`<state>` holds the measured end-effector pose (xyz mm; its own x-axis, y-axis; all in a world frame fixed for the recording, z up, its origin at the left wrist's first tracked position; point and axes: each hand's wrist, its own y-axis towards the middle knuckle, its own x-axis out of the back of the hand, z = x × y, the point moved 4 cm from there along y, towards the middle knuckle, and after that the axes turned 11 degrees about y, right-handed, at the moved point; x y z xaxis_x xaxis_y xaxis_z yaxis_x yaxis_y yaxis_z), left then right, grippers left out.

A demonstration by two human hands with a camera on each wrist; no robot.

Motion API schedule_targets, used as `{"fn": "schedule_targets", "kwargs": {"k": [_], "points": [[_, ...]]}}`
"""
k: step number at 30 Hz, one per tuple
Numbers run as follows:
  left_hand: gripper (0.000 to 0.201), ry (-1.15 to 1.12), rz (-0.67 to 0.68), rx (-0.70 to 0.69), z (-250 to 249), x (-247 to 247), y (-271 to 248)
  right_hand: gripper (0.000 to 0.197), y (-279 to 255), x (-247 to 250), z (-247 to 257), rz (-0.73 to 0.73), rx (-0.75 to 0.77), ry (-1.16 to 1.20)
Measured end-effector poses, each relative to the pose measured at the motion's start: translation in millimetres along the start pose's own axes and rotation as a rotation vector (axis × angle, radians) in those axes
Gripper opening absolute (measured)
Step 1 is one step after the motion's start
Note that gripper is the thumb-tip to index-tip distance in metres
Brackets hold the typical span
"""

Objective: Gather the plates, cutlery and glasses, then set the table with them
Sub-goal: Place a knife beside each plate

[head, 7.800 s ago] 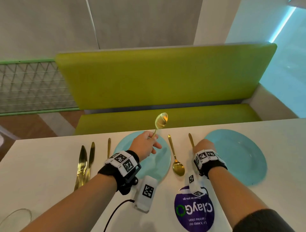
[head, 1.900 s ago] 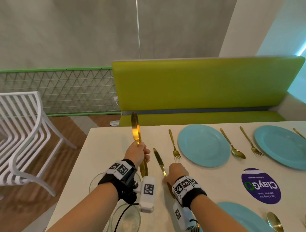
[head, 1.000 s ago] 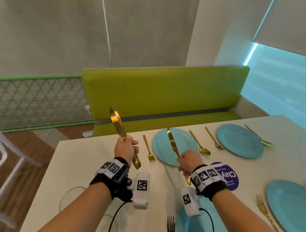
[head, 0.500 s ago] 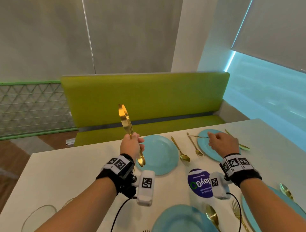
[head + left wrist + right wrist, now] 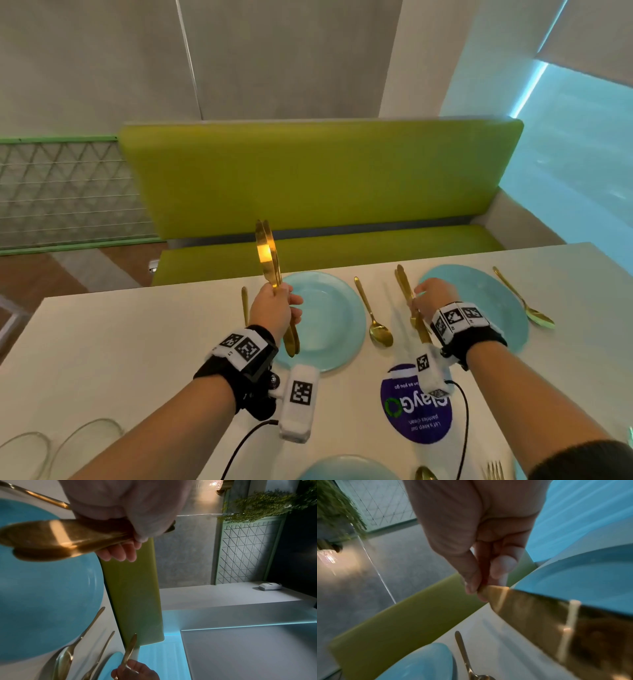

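Note:
My left hand [image 5: 279,303] grips two gold knives [image 5: 266,251] upright by the handles, above the left rim of the far-left blue plate [image 5: 329,329]. The left wrist view shows these knife handles [image 5: 56,538] under my curled fingers. My right hand [image 5: 421,301] pinches one gold knife [image 5: 404,286], blade pointing away, low over the table between a gold spoon [image 5: 375,317] and the far-right blue plate [image 5: 493,301]. In the right wrist view my thumb and fingers [image 5: 501,566] pinch that knife [image 5: 539,622] beside the plate [image 5: 583,574].
A gold fork [image 5: 244,303] lies left of the far-left plate, and another spoon [image 5: 529,306] right of the far-right plate. Two glasses [image 5: 85,442] stand at the near left. A purple sticker [image 5: 416,411] and a near plate [image 5: 346,469] lie in front. A green bench [image 5: 322,178] runs behind the table.
My right hand has carried its knife rightward from over the far-left plate to the left side of the far-right plate and lowered it. My left hand still holds its knives upright.

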<state>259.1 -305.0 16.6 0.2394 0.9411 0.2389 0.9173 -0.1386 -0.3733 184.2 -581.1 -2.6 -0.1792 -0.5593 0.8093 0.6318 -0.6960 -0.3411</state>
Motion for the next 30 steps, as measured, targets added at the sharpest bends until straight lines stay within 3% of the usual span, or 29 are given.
{"fn": "schedule_targets", "kwargs": {"k": [7, 10, 15, 18, 24, 30], "points": [[0.021, 0.029, 0.011, 0.014, 5.9, -7.2, 18.8, 0.026, 38.0, -40.7, 4.9, 0.078, -0.067, -0.195], [0.022, 0.038, 0.022, 0.017, 8.3, -11.2, 26.7, 0.012, 50.9, -50.4, 3.1, 0.081, -0.036, -0.162], [0.023, 0.065, 0.043, 0.026, 11.7, -17.0, 34.7, 0.03, 61.2, -54.1, 4.8, 0.022, -0.044, -0.14], [0.023, 0.074, 0.047, 0.03, 13.4, -18.1, 38.1, 0.014, 61.9, -53.5, 10.6, 0.028, -0.028, -0.204], [0.022, 0.103, 0.045, 0.053, 17.4, -17.4, 42.1, 0.022, 62.6, -53.3, 12.6, 0.042, -0.006, -0.234], [0.021, 0.09, 0.044, 0.073, 17.7, -18.8, 34.6, 0.015, 63.5, -52.5, 9.8, 0.0, 0.003, -0.204]]}}
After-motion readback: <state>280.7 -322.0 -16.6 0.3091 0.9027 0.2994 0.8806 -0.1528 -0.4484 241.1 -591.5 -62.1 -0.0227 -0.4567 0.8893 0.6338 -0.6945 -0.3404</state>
